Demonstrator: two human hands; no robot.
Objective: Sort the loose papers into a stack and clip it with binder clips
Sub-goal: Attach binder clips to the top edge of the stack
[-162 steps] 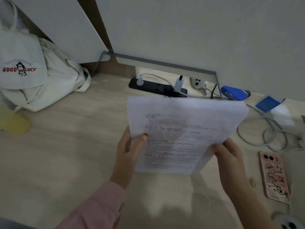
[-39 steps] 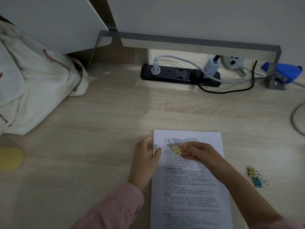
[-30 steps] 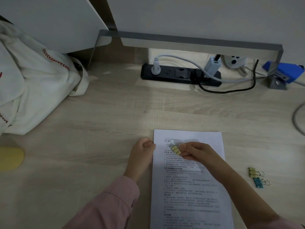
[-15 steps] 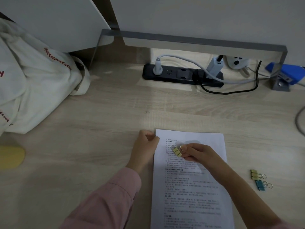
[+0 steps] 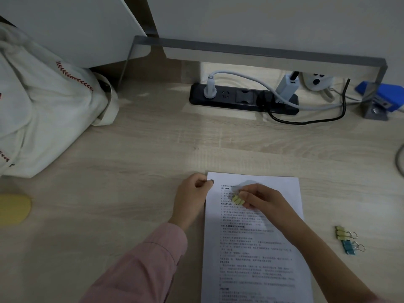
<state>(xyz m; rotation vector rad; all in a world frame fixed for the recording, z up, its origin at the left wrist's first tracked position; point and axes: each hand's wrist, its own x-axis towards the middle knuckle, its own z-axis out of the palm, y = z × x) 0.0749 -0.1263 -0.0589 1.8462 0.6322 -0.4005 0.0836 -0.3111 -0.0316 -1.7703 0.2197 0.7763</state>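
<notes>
A stack of printed white papers (image 5: 251, 248) lies flat on the wooden desk in front of me. My left hand (image 5: 193, 199) pinches the stack's top left corner between thumb and curled fingers. My right hand (image 5: 260, 199) hovers over the upper part of the top sheet and pinches a yellow binder clip (image 5: 237, 199) by its handles. Two more binder clips lie on the desk to the right of the stack: a yellow one (image 5: 341, 232) and a blue one (image 5: 348, 247) just below it.
A black power strip (image 5: 242, 99) with plugs and cables sits at the back under a grey metal monitor stand (image 5: 262, 50). A white cloth bag (image 5: 43, 110) fills the left side. A yellow object (image 5: 13, 207) lies at the left edge, a blue stapler (image 5: 384, 96) at the back right.
The papers went from being held up in both hands to lying flat. In the last second my left hand slid up to the top left corner and took hold of it.
</notes>
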